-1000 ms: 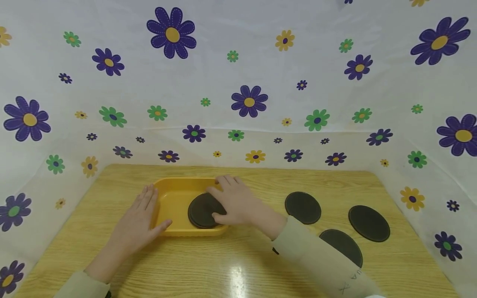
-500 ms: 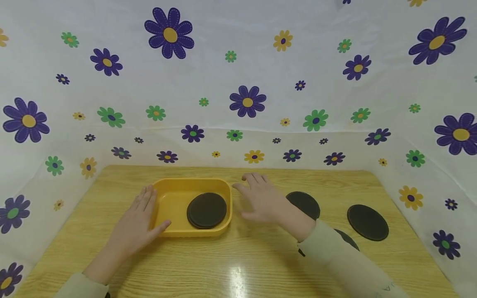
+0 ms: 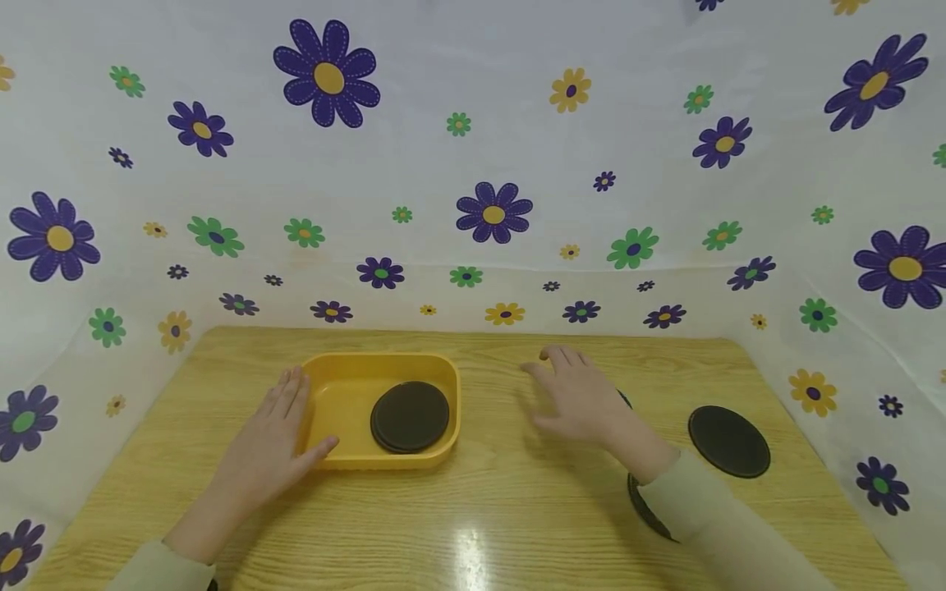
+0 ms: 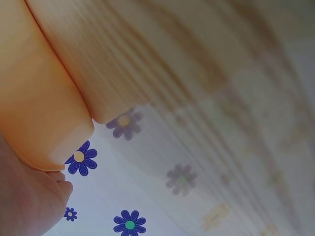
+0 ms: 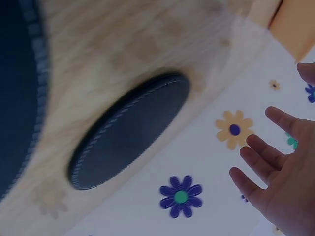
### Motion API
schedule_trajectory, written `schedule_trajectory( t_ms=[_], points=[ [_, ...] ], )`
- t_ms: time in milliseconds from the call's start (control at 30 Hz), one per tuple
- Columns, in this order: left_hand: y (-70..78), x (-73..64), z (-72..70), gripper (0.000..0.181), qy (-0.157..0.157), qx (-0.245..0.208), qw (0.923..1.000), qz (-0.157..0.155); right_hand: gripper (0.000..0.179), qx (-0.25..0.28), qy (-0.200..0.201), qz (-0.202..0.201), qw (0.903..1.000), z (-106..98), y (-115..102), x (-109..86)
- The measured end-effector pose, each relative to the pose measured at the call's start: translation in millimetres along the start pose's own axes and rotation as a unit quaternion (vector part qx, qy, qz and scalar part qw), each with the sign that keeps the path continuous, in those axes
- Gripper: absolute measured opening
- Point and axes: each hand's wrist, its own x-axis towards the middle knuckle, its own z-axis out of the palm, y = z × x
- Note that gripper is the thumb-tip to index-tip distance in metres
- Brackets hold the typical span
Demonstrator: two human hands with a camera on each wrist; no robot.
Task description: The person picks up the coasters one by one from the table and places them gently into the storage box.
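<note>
My left hand (image 3: 266, 447) rests against the left end of a yellow plastic tray (image 3: 384, 462), fingers straight along its outer wall and thumb over the front rim. In the left wrist view the fingers touch the tray wall (image 4: 44, 93). Inside the tray, toward its right end, lies a small stack of round black coasters (image 3: 411, 417). My right hand (image 3: 580, 402) hovers over the table right of the tray, fingers spread and loosely bent, holding nothing. Its forearm partly covers two black coasters. In the right wrist view a stitched-edge coaster (image 5: 130, 132) lies beyond the fingers.
Another black coaster (image 3: 729, 442) lies flat at the right of the wooden table (image 3: 480, 525). A partly covered coaster (image 3: 646, 509) sits nearer the front, under the right sleeve. White flower-printed cloth (image 3: 414, 164) walls in the table at the back and sides.
My right hand has let go of a coaster in the tray, leaving it on the stack, and moved right over the table. The left hand stays at the tray's left end.
</note>
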Motion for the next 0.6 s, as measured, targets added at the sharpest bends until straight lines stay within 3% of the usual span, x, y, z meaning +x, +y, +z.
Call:
schedule_trajectory(
  t_ms=[333, 600],
  points=[
    [-4.0, -1.7, 3.9, 0.102, 0.010, 0.001, 0.9999, 0.008, 0.064, -0.006, 0.009, 0.036, 0.9993, 22.7, 31.9, -25.1],
    [-7.2, -3.3, 8.1, 0.101, 0.028, 0.004, 0.9995, 0.016, 0.064, -0.023, -0.008, 0.062, 0.9978, 24.5, 38.9, -39.1]
  ],
)
